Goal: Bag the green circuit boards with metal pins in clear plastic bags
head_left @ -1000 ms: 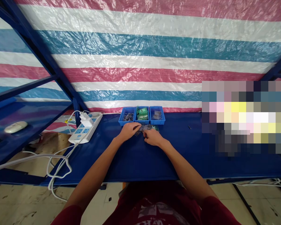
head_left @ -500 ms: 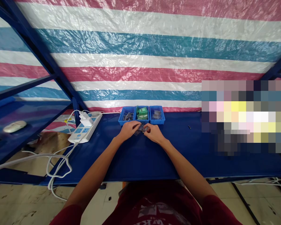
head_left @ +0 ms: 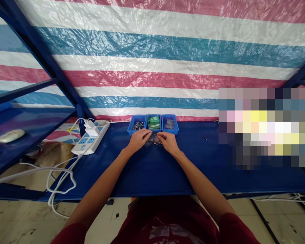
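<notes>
Between my two hands is a small clear plastic bag [head_left: 149,140], held just in front of the blue bins. My left hand [head_left: 139,140] pinches the bag's left side. My right hand [head_left: 168,141] has its fingers closed at the bag's right side. A thin dark line shows across the bag; whether it is a small part or the bag's edge I cannot make out. Behind my hands stand three blue bins: the left bin [head_left: 129,128] with small metal screw-like pieces, the middle one with green packets [head_left: 154,120], the right one with clear bags [head_left: 170,123].
A white power strip [head_left: 91,139] with a plugged-in adapter [head_left: 92,128] lies on the left of the blue table [head_left: 152,176]. White cables [head_left: 62,178] hang over the left edge. One small dark piece [head_left: 205,138] lies to the right. A striped sheet [head_left: 152,64] hangs behind.
My hands have moved slightly apart, and more of the clear bag shows between them. The view has shifted a little.
</notes>
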Available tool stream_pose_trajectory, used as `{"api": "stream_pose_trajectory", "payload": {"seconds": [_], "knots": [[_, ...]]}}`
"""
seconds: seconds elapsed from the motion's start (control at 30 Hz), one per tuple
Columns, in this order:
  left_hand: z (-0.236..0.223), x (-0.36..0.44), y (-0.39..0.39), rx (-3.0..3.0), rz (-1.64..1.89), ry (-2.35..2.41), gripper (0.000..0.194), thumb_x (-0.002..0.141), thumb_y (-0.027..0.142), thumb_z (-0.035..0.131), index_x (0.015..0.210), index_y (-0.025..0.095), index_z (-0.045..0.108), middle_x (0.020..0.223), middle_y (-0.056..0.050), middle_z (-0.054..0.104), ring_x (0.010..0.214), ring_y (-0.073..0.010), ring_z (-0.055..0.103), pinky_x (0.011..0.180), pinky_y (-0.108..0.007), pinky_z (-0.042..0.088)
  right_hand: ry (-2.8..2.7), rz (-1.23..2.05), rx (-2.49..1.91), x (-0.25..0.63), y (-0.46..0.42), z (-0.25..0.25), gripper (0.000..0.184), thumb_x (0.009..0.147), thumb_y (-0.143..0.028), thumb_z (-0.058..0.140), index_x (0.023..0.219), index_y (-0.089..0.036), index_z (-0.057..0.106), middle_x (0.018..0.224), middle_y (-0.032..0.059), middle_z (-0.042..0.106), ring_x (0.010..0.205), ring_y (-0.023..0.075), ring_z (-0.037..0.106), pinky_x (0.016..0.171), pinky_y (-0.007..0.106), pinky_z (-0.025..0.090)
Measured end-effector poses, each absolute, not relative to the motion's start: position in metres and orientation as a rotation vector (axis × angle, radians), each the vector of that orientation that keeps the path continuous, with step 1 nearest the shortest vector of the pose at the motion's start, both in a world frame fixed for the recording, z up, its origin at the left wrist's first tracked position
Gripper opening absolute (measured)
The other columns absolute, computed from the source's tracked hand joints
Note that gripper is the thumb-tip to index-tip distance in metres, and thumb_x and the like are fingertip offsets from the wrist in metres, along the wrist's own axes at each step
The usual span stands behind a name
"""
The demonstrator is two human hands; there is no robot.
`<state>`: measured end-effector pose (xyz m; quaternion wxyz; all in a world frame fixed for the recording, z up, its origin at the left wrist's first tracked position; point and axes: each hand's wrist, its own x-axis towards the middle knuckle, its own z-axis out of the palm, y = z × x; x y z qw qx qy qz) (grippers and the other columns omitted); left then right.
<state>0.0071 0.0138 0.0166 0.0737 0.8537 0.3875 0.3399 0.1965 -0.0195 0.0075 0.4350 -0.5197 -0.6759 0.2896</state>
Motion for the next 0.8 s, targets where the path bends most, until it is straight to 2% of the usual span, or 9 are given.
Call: {"api": "stream_pose_trajectory", "payload": {"seconds": [0.13, 0.33, 0.57, 0.8], "knots": [[0.015, 0.008, 0.013, 2.579, 1.042, 1.103, 0.034, 0.095, 0.041, 0.042, 0.102, 0.018, 0.067, 0.099, -0.007, 0.07, 0.091, -0.0193, 0.066, 0.084, -0.029, 0.049, -1.677, 0.764, -1.261, 0.195, -0.019, 0.005, 0.022, 0.085, -0.022, 0.051, 0.098, -0.017, 0.068, 0.082, 0.004, 0.072, 0.067, 0.0148, 0.067, 0.071, 0.026, 0.054], [0.014, 0.006, 0.014, 2.601, 0.978, 1.06, 0.039, 0.096, 0.044, 0.04, 0.091, 0.019, 0.068, 0.09, -0.007, 0.071, 0.084, -0.0184, 0.066, 0.08, -0.028, 0.049, -1.633, 0.813, -1.262, 0.195, -0.02, 0.007, 0.021, 0.086, -0.028, 0.053, 0.099, -0.018, 0.066, 0.081, 0.0035, 0.072, 0.066, 0.0151, 0.068, 0.07, 0.027, 0.055], [0.019, 0.007, 0.012, 2.591, 1.001, 1.097, 0.036, 0.096, 0.041, 0.041, 0.088, 0.019, 0.068, 0.087, -0.005, 0.07, 0.08, -0.0173, 0.065, 0.077, -0.027, 0.048, -1.577, 0.753, -1.242, 0.195, -0.019, 0.009, 0.018, 0.084, -0.03, 0.056, 0.089, -0.017, 0.068, 0.073, 0.003, 0.07, 0.066, 0.0165, 0.067, 0.069, 0.026, 0.054], [0.027, 0.01, 0.017, 2.65, 0.935, 1.201, 0.03, 0.095, 0.037, 0.045, 0.089, 0.019, 0.068, 0.089, -0.005, 0.071, 0.08, -0.0189, 0.066, 0.072, -0.028, 0.048, -1.616, 0.733, -1.188, 0.197, -0.005, 0.017, 0.016, 0.083, -0.027, 0.057, 0.086, -0.018, 0.069, 0.084, 0.0044, 0.072, 0.068, 0.0161, 0.067, 0.073, 0.027, 0.054]]}}
